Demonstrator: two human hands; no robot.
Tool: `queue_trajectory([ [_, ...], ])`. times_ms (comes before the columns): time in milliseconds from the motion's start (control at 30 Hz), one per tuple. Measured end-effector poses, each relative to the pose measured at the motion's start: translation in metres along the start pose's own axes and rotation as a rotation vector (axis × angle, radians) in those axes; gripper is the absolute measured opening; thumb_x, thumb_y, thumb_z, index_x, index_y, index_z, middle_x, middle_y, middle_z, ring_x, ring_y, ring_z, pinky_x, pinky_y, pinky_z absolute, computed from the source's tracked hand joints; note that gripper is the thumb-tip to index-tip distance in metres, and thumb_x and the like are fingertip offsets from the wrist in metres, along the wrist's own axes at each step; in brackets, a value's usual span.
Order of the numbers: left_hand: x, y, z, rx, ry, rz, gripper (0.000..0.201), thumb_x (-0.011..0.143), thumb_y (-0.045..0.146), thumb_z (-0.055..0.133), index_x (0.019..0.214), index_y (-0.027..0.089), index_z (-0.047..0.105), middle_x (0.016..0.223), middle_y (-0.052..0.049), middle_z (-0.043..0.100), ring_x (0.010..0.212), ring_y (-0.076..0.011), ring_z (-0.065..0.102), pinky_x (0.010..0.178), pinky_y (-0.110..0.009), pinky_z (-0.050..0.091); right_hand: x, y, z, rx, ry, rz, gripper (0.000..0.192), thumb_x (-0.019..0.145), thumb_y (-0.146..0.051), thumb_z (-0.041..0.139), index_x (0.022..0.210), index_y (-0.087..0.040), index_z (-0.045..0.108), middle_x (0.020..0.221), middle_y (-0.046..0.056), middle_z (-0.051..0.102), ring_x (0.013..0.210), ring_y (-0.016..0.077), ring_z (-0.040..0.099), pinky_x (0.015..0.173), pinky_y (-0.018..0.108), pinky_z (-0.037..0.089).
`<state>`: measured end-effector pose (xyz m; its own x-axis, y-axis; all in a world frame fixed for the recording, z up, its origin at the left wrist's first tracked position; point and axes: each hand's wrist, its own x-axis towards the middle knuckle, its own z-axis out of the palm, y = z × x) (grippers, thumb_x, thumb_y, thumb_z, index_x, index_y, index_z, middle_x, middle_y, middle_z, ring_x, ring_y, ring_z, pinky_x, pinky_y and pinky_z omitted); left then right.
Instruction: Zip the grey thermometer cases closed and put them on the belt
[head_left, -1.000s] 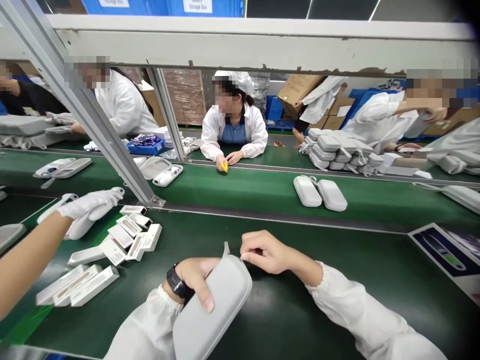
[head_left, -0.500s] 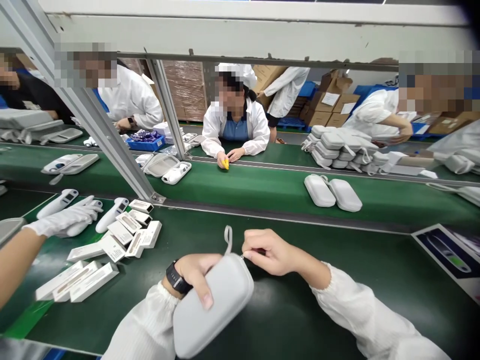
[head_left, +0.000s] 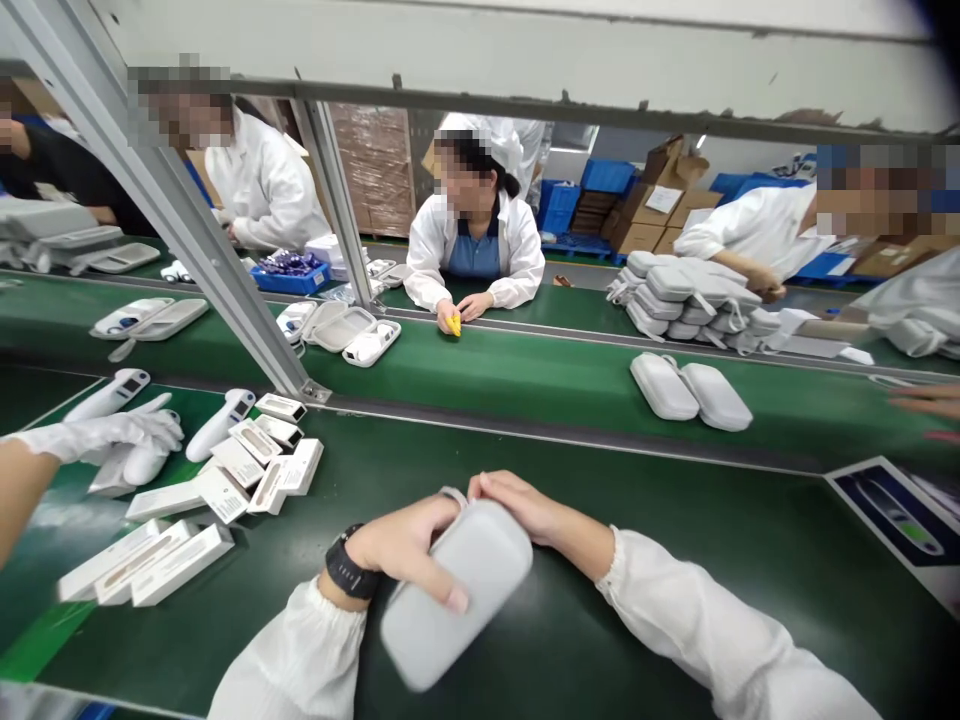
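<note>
A light grey zippered carrying case (head_left: 469,590) hangs tilted over the green work surface. My left hand (head_left: 409,545), with a black watch at the wrist, grips it from the left, thumb across the upper face. At the far end of the case, my right hand (head_left: 517,505) is closed against the edge, fingertips beside the wrist strap (head_left: 452,494). The case hides part of those fingers, and the zipper pull is out of sight. Left of my hands lie several small white boxes (head_left: 240,460) and a white handheld thermometer (head_left: 219,425).
A co-worker's gloved hand (head_left: 139,435) rests over white devices at left. Beyond the metal rail, two grey cases (head_left: 690,388) and open cases (head_left: 341,325) lie on the green belt (head_left: 525,375). A metal post (head_left: 187,230) slants at left; a printed box (head_left: 892,520) lies right.
The case has shifted up and right in view. My right hand has moved from the case's right corner to the strap side of its far end. The belt's cases have slid right.
</note>
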<state>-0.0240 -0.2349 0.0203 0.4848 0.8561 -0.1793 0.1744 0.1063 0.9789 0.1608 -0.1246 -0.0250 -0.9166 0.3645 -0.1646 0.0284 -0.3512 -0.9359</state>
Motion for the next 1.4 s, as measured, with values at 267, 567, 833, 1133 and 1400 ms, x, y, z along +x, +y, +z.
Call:
queue_trajectory([
  [267, 0.016, -0.011, 0.001, 0.345, 1.089, 0.044, 0.038, 0.07, 0.05, 0.079, 0.086, 0.017, 0.066, 0.081, -0.006, 0.068, 0.073, -0.0239, 0.063, 0.066, -0.034, 0.05, 0.022, -0.008, -0.007, -0.154, 0.09, -0.256, 0.063, 0.08, -0.06, 0.073, 0.128, -0.022, 0.056, 0.119, 0.011, 0.064, 0.103, 0.0232, 0.062, 0.096, 0.041, 0.047],
  [567, 0.023, -0.024, 0.004, 0.086, 1.146, 0.118, 0.053, 0.08, 0.046, 0.071, 0.125, 0.018, 0.062, 0.109, -0.012, 0.066, 0.072, -0.0198, 0.065, 0.059, -0.03, 0.051, 0.072, -0.043, -0.068, -0.611, 0.76, -0.116, 0.053, 0.085, -0.059, 0.061, 0.115, -0.015, 0.065, 0.1, 0.01, 0.073, 0.091, 0.0235, 0.069, 0.079, 0.033, 0.054],
  [833, 0.024, -0.022, 0.006, 0.084, 0.956, 0.0, 0.037, 0.084, 0.054, 0.063, 0.099, 0.021, 0.069, 0.105, -0.012, 0.064, 0.078, -0.0221, 0.063, 0.061, -0.03, 0.048, 0.103, -0.102, -0.136, -0.961, 1.349, -0.034, 0.05, 0.085, -0.035, 0.06, 0.129, -0.01, 0.058, 0.134, 0.025, 0.054, 0.13, 0.0407, 0.044, 0.106, 0.054, 0.03],
  [1133, 0.032, -0.03, 0.003, 0.051, 0.9, -0.032, 0.032, 0.085, 0.052, 0.062, 0.091, 0.021, 0.067, 0.095, -0.01, 0.066, 0.073, -0.022, 0.061, 0.062, -0.031, 0.045, 0.229, -0.062, -0.022, -1.511, 0.455, -0.164, 0.029, 0.091, -0.034, 0.061, 0.119, -0.027, 0.065, 0.097, 0.004, 0.073, 0.089, 0.0213, 0.066, 0.076, 0.028, 0.042],
  [1400, 0.041, -0.046, -0.014, -0.224, 1.03, -0.007, 0.036, 0.086, 0.054, 0.06, 0.084, 0.019, 0.066, 0.088, -0.01, 0.067, 0.071, -0.0207, 0.061, 0.059, -0.029, 0.047, 0.246, -0.064, -0.013, -1.516, 0.541, -0.22, 0.014, 0.093, -0.02, 0.054, 0.099, -0.017, 0.066, 0.094, 0.009, 0.072, 0.087, 0.0226, 0.066, 0.071, 0.028, 0.04],
])
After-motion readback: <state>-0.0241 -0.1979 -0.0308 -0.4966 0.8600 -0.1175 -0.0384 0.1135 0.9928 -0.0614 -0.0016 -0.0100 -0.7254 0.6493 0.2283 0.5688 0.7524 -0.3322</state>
